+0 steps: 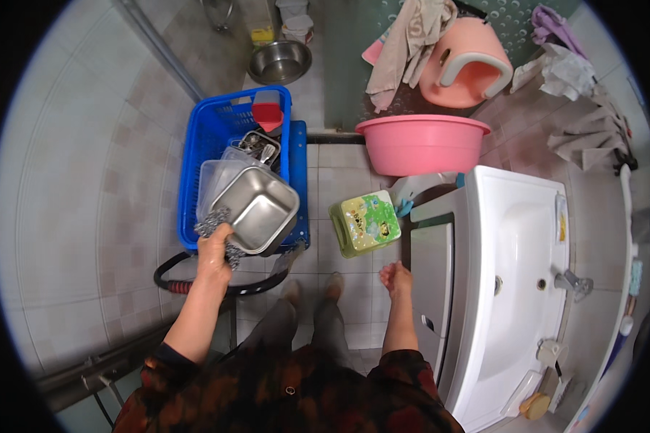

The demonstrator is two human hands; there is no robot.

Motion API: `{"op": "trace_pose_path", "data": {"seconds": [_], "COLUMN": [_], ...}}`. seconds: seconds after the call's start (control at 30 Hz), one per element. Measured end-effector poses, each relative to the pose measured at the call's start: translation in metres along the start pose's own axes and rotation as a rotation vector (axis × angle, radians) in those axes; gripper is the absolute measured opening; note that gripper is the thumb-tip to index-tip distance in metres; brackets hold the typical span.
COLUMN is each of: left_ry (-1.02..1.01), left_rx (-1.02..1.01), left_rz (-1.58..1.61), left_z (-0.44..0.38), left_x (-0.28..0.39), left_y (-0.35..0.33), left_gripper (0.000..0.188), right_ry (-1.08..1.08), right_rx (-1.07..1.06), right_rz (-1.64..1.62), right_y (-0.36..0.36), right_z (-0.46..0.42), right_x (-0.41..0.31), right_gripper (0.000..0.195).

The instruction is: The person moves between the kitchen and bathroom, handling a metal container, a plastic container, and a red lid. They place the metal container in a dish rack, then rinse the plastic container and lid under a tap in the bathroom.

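My left hand (215, 254) grips a rectangular stainless steel pan (262, 208) by its near left corner, together with a gray patterned cloth or scrubber (214, 219) whose exact kind I cannot tell. The pan is tilted over the front of a blue plastic basket (187, 178). Inside the basket are clear plastic containers (211, 181), a metal tray (273, 146) with utensils and a red-and-clear container (268, 111). My right hand (396, 277) holds nothing visible, its fingers loosely curled, just below a green step stool (365, 223) with a printed top on the tiled floor.
A pink basin (425, 143) stands ahead to the right, near a peach potty seat (466, 65) and hanging cloths. The white washbasin (487, 352) and its cabinet flank my right side. A steel bowl (280, 62) lies behind the basket, and a black hose-like handle (165, 270) curves before it.
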State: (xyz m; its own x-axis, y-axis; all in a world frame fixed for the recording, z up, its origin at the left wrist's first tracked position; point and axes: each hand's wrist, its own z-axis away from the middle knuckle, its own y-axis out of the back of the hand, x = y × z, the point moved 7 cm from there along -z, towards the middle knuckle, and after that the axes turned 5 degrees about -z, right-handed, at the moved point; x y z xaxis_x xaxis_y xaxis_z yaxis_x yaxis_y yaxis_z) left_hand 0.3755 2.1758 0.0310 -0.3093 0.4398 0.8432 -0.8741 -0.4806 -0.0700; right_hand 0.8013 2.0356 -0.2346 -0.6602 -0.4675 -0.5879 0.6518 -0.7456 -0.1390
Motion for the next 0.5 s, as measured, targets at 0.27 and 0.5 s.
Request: {"op": "trace_pose_path", "data": {"seconds": [0.27, 0.5], "left_ry": [0.035, 0.028], "left_rx": [0.105, 0.163], "left_rz": [-0.064, -0.088], "left_z": [-0.052, -0.064], "left_x": [-0.032, -0.042], "left_y": [-0.005, 0.005], "left_gripper": [0.029, 0.028], "right_ry": [-0.195, -0.197], "right_rx": [0.111, 0.114], "right_rz": [0.016, 0.033], "right_y": [0.03, -0.001], "right_z": [-0.136, -0.24], "right_x": [0.104, 0.152], "right_gripper": [0.084, 0.093]}}
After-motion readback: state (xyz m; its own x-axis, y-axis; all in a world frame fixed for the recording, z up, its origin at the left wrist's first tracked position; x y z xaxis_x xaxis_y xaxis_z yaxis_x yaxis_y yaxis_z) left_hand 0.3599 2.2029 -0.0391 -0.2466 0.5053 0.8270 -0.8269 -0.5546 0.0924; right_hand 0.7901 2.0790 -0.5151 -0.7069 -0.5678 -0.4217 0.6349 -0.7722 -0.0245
